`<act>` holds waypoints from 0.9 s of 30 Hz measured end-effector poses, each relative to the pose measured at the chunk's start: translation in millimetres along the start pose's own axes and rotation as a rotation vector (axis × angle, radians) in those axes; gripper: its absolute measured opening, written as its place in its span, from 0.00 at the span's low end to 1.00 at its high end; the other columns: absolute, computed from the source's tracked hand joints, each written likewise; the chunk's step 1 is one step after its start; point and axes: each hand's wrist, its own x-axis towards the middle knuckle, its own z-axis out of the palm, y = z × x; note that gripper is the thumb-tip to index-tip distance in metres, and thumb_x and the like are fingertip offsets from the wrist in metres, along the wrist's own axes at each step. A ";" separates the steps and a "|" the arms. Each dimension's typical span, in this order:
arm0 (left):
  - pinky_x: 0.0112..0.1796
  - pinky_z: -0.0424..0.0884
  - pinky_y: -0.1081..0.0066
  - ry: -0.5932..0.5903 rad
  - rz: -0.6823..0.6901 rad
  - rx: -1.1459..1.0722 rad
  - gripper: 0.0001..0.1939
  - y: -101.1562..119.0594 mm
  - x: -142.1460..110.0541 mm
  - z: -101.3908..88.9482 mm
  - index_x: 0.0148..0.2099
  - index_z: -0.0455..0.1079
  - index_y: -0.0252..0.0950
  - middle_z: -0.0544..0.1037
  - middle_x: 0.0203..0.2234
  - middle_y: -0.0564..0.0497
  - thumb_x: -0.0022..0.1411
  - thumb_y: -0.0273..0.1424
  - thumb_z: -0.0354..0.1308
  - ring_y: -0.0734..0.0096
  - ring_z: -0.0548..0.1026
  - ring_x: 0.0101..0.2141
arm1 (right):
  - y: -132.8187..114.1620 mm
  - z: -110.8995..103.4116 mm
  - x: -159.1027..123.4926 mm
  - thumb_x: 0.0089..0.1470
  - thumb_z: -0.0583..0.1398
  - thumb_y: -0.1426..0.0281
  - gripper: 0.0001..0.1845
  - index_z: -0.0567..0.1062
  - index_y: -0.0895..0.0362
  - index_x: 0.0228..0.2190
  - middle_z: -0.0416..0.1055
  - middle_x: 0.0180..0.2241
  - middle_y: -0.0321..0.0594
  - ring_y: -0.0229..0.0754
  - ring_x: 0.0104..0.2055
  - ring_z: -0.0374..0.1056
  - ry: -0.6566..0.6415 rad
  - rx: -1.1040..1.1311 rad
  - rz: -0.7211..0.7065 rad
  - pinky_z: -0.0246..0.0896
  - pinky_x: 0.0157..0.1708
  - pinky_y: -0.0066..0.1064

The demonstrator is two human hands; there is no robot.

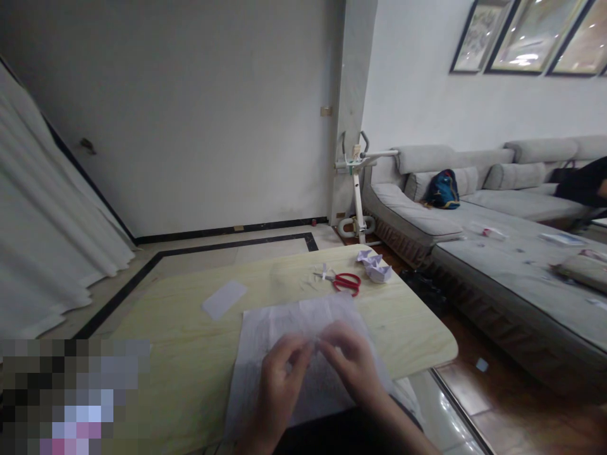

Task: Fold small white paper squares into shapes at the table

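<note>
Over a large, creased white paper sheet [270,325], my left hand [284,366] and my right hand [348,357] meet at the fingertips. Both are closed in a pinch, slightly blurred. Whatever they hold between them is too small and hidden to name. Beyond the sheet lie scissors [347,282] with red handles, their blades pointing left among thin paper scraps [310,281]. Folded paper pieces [377,268] stand near the far right corner of the table. A smaller white paper piece [224,299] lies flat to the left.
The pale wooden table [184,366] has rounded corners. On the right is a grey sofa [502,265] with a blue backpack [444,189] and part of a person [585,183]. An exercise machine [356,189] stands by the wall. A pixelated patch covers the lower left.
</note>
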 end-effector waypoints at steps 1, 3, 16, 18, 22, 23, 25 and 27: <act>0.31 0.71 0.74 -0.005 0.011 0.009 0.06 -0.9 -0.4 -0.4 0.36 0.75 0.39 0.77 0.27 0.53 0.62 0.32 0.57 0.70 0.75 0.28 | 0.5 0.1 -0.1 0.54 0.62 0.70 0.06 0.75 0.56 0.25 0.70 0.25 0.36 0.40 0.28 0.65 -0.008 -0.003 0.007 0.60 0.30 0.30; 0.31 0.71 0.74 -0.013 0.040 0.026 0.06 -1.1 -0.4 -1.3 0.36 0.75 0.39 0.77 0.27 0.53 0.63 0.31 0.56 0.71 0.74 0.28 | 1.8 -0.1 -0.3 0.54 0.61 0.70 0.06 0.75 0.56 0.26 0.70 0.25 0.36 0.39 0.28 0.65 -0.031 -0.006 0.021 0.60 0.29 0.29; 0.27 0.69 0.76 0.067 -0.050 -0.016 0.08 7.5 1.0 -1.3 0.30 0.74 0.38 0.74 0.21 0.55 0.61 0.33 0.57 0.72 0.72 0.23 | 1.2 2.0 -3.0 0.55 0.60 0.68 0.09 0.71 0.56 0.25 0.68 0.24 0.35 0.39 0.29 0.64 0.002 -0.034 0.077 0.59 0.30 0.29; 0.26 0.69 0.76 0.092 -0.096 -0.045 0.08 7.5 1.1 -0.6 0.30 0.74 0.38 0.74 0.20 0.55 0.60 0.34 0.58 0.72 0.72 0.23 | 1.7 2.6 -3.2 0.55 0.59 0.68 0.09 0.71 0.56 0.24 0.67 0.24 0.35 0.39 0.29 0.63 0.021 -0.035 0.085 0.59 0.30 0.29; 0.25 0.70 0.74 0.129 -0.221 -0.122 0.11 4.7 0.5 1.0 0.32 0.75 0.37 0.75 0.22 0.53 0.58 0.40 0.59 0.71 0.72 0.23 | 2.9 3.2 -3.6 0.56 0.58 0.67 0.11 0.69 0.56 0.24 0.66 0.23 0.35 0.39 0.28 0.63 0.045 -0.021 0.104 0.59 0.29 0.29; 0.25 0.70 0.74 0.134 -0.254 -0.141 0.13 4.2 0.4 1.4 0.33 0.75 0.37 0.76 0.22 0.53 0.57 0.41 0.59 0.70 0.72 0.23 | 3.3 3.5 -3.9 0.56 0.58 0.67 0.11 0.69 0.56 0.24 0.66 0.24 0.35 0.39 0.28 0.63 0.054 -0.012 0.108 0.59 0.29 0.29; 0.24 0.69 0.73 0.141 -0.309 -0.172 0.16 4.6 0.5 2.0 0.35 0.76 0.36 0.76 0.22 0.52 0.56 0.44 0.60 0.69 0.72 0.22 | 4.5 4.1 -4.9 0.56 0.58 0.66 0.10 0.69 0.56 0.24 0.66 0.24 0.35 0.40 0.28 0.64 0.076 0.004 0.110 0.59 0.29 0.29; 0.24 0.69 0.73 0.158 -0.338 -0.196 0.18 6.9 1.2 2.0 0.35 0.77 0.35 0.76 0.20 0.52 0.56 0.46 0.60 0.69 0.71 0.22 | 6.0 4.8 -5.9 0.56 0.58 0.66 0.10 0.69 0.56 0.25 0.67 0.24 0.35 0.40 0.28 0.64 0.109 0.009 0.105 0.60 0.29 0.29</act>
